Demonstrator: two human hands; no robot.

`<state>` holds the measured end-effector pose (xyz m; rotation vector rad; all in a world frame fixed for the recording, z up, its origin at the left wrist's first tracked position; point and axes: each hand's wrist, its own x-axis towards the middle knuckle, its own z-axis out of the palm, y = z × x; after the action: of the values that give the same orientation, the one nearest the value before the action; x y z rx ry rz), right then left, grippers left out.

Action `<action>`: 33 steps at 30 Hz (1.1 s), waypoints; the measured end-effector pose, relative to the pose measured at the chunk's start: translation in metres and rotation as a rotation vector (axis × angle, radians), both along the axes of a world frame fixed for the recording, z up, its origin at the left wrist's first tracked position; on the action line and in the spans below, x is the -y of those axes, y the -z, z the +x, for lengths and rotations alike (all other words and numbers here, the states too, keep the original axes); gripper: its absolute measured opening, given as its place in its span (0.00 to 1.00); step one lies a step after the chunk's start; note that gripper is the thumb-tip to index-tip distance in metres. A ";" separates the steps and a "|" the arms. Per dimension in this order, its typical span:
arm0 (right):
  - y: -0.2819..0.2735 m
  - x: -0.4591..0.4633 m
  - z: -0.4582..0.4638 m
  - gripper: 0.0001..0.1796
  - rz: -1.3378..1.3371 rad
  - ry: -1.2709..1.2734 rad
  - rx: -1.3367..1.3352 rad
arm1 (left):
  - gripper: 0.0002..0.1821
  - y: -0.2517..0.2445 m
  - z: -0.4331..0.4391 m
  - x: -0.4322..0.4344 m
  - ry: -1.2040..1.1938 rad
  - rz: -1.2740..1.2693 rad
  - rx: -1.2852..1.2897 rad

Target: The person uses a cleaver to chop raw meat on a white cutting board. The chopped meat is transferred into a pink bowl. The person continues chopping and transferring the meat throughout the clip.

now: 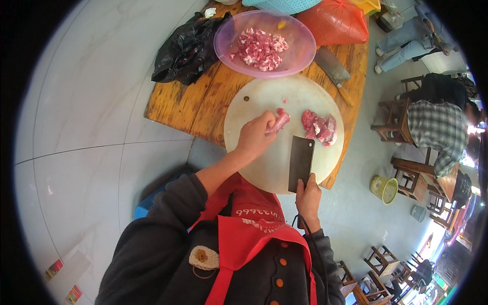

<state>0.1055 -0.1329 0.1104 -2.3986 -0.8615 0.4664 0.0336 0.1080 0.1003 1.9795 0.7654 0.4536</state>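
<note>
My left hand (256,133) grips a strip of raw meat (282,120) over the round white cutting board (259,164). In my right hand (309,197) is a cleaver (301,162), its broad dark blade lying over the board's near right part. Several chunks of raw meat (319,127) rest on the board's right side, beyond the blade. A small scrap of meat (284,100) lies farther up the board. Past the board, a translucent purple basin (227,51) holds a heap of chopped meat (261,47).
A second cleaver (332,65) with a wooden handle lies right of the basin on the wooden table (190,103). A black plastic bag (187,47) is at left, a red bag (335,23) at the back. People sit and stand off to the right, near wooden stools (394,120).
</note>
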 end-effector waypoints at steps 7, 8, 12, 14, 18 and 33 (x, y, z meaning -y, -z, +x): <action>-0.005 -0.018 0.004 0.10 -0.050 -0.058 -0.022 | 0.14 0.039 -0.061 0.027 0.377 0.555 -0.024; -0.004 -0.021 0.004 0.10 -0.065 -0.060 -0.024 | 0.15 0.044 -0.063 0.029 0.386 0.504 -0.095; 0.000 -0.035 0.010 0.11 -0.123 -0.098 -0.031 | 0.11 0.039 -0.043 0.029 0.360 0.443 -0.035; 0.002 -0.039 0.009 0.11 -0.140 -0.123 -0.022 | 0.13 0.052 -0.034 0.030 0.322 0.454 -0.028; 0.004 -0.041 0.005 0.11 -0.164 -0.153 0.026 | 0.20 0.075 -0.030 0.037 0.269 0.383 -0.187; -0.007 -0.033 -0.003 0.10 -0.274 -0.291 0.055 | 0.07 0.083 -0.011 0.046 -0.206 0.059 0.010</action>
<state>0.1027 -0.1002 0.1175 -2.5501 -1.2513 0.6697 0.0224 0.0621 0.0172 1.9592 0.9642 0.6126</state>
